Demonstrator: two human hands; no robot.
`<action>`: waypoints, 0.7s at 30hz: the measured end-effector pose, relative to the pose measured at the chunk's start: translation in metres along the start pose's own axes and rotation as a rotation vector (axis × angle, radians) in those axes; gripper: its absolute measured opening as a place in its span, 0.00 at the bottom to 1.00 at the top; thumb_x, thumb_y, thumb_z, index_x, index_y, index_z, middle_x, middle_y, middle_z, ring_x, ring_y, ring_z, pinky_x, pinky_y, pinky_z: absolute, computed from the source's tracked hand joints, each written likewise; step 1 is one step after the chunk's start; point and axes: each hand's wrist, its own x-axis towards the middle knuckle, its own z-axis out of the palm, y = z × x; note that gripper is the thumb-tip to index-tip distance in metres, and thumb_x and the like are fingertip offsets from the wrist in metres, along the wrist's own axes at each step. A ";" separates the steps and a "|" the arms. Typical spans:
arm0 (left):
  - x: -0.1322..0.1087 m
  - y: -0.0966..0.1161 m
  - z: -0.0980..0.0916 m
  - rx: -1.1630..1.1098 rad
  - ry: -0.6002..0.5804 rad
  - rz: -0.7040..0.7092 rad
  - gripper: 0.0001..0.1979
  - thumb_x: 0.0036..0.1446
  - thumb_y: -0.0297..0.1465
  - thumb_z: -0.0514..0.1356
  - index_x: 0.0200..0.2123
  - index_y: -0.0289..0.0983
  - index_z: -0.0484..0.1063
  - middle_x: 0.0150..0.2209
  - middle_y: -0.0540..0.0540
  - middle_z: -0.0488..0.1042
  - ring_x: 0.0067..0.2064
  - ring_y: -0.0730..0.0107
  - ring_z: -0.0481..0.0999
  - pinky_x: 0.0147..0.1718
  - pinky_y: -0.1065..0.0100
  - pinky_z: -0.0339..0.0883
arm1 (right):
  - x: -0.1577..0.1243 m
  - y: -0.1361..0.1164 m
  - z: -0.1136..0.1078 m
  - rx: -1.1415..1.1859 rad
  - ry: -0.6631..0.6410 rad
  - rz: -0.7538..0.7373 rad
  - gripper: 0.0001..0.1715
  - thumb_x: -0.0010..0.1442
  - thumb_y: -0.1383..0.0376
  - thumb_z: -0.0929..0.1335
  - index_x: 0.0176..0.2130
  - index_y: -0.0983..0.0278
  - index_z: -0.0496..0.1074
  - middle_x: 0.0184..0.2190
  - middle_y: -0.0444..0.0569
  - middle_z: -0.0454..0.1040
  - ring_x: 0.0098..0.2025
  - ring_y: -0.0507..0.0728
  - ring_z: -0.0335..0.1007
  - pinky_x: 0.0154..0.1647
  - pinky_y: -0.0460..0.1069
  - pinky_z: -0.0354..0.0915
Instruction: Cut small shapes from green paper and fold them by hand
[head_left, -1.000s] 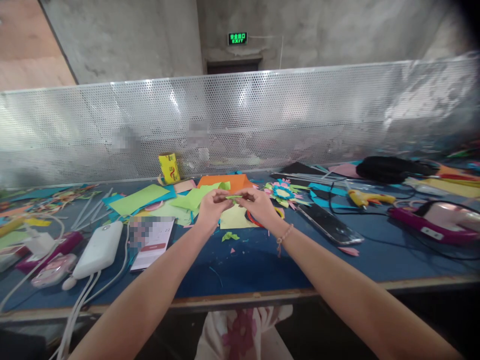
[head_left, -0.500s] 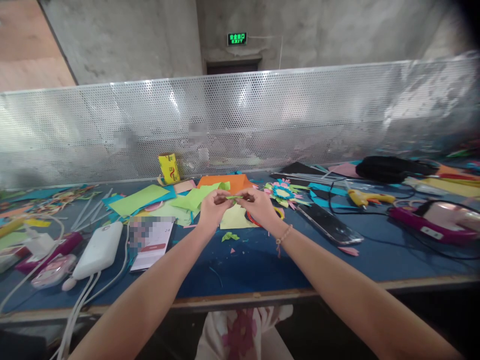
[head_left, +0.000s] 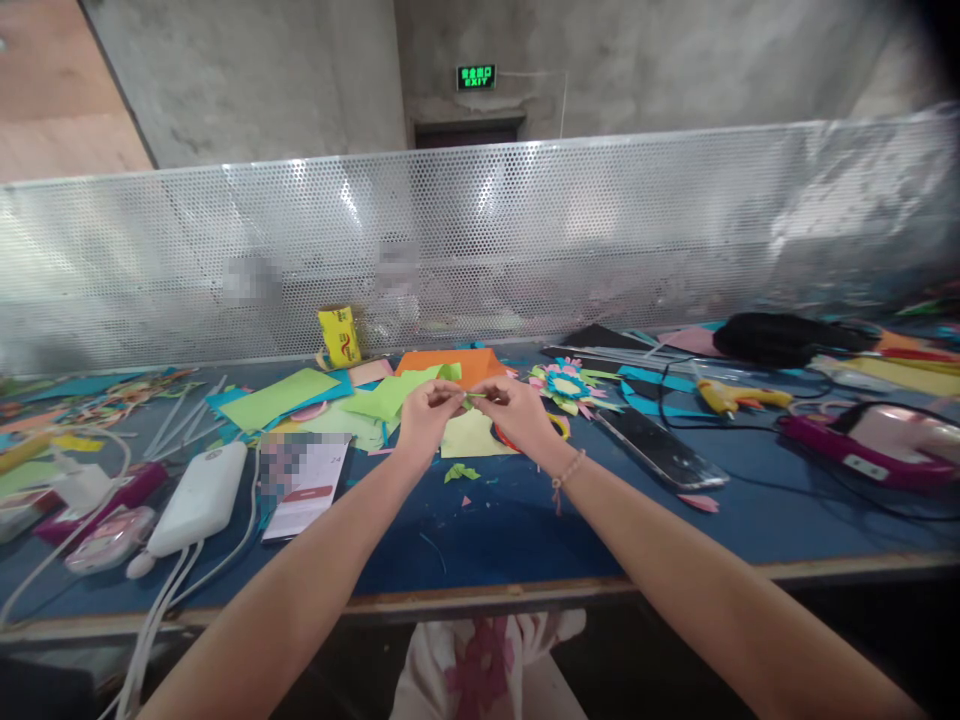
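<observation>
One green leaf lies near, between two phones: a lit phone left, a dark phone right. Just beyond, the left hand and right hand pinch one green strip, less of it showing than a second ago. One paper flower sits right; one yellow packet, contents hidden, stands far left.

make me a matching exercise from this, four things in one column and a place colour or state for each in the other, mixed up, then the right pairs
Things
1. right hand
2. glue gun
3. exit sign
4. paper flower

Descriptions
A. above the doorway
B. pinching green paper
C. blue petals around a pale centre
D. mostly yellow

Pairs: 1-B, 2-D, 3-A, 4-C
</observation>
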 end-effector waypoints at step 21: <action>0.004 -0.001 -0.004 -0.007 -0.042 -0.031 0.11 0.38 0.32 0.65 0.25 0.33 0.70 0.23 0.49 0.72 0.28 0.74 0.72 0.33 0.67 0.69 | 0.001 -0.008 -0.003 0.006 -0.030 0.075 0.07 0.50 0.63 0.66 0.26 0.65 0.71 0.22 0.46 0.71 0.25 0.51 0.67 0.28 0.47 0.63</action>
